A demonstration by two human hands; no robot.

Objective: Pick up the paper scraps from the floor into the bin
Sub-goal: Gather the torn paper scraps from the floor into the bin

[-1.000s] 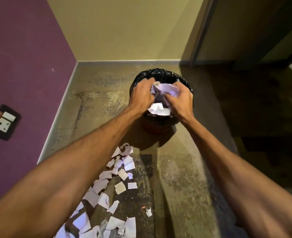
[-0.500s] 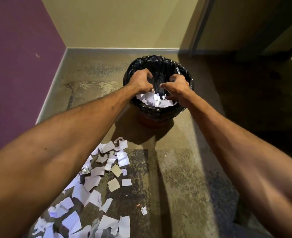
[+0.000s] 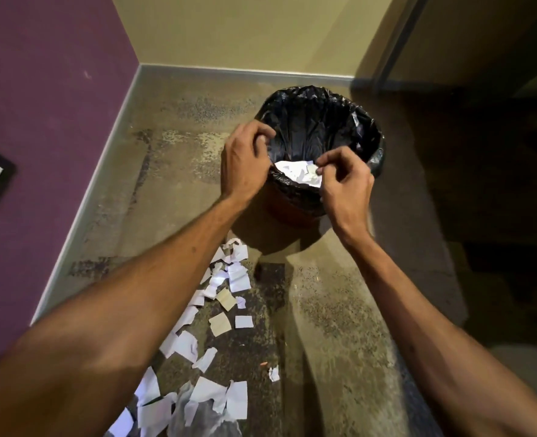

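Over the near rim of the black-lined bin [image 3: 368,130], the left hand [image 3: 245,162] hangs loosely curled and empty. The right hand [image 3: 346,184] curls beside it; whether it pinches anything, I cannot tell. White paper [image 3: 295,175] lies inside the bin, and paper scraps [image 3: 226,298] trail across the near floor [image 3: 339,310].

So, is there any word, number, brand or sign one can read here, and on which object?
No text can be read.
White torn paper scraps on the floor: they look blank.
White scraps inside the black plastic bin liner: no print shows.
Black wall plate with white inserts, left edge: blurred, no legible marking.
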